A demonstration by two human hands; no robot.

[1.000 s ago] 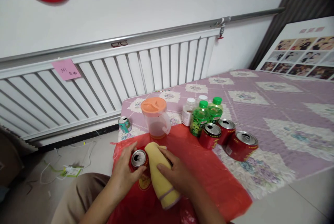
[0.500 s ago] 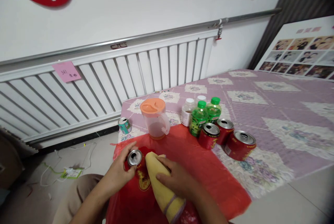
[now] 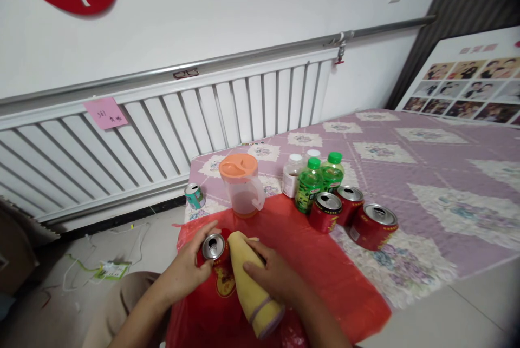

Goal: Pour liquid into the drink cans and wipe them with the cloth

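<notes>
- Two bare hands, lower ctr of frame, approx. either side of upright red can (image 3: 213, 248).
- L hand (image 3: 184, 274): part-curled in C-shape, thumb & fingers round upper part of can; has hold of it, pressure can't tell.
- R hand (image 3: 273, 272): half-closed over yellow cloth (image 3: 249, 277), thumb on top; fingers underneath mostly hidden.
- Can loc.: lower ctr-left, over red plastic sheet (image 3: 320, 261); base hidden, so can't tell if standing or lifted.
- Cloth just R of can; contact w/ can wall unclear.
- Doing it well (judgement): L grip firm but light, thin wall may dent; keep thumb below rim, clear of opened mouth. Bring cloth flat to side, even pressure; turn can w/ L fingers rather than tip it, poss. liquid inside. Watch plastic sheet, may slip or bunch.
- Can axis: approx. vertical, foreshortened from above; lid faces up to camera, dark opening nr middle of lid.
- Cloth long axis: diag., narrow end upper left by can, purple-banded end lower right.
- Nearby: orange-lidded pitcher (image 3: 239, 196) above can in frame; 3 other red cans (image 3: 325, 220) ctr-right.
</notes>
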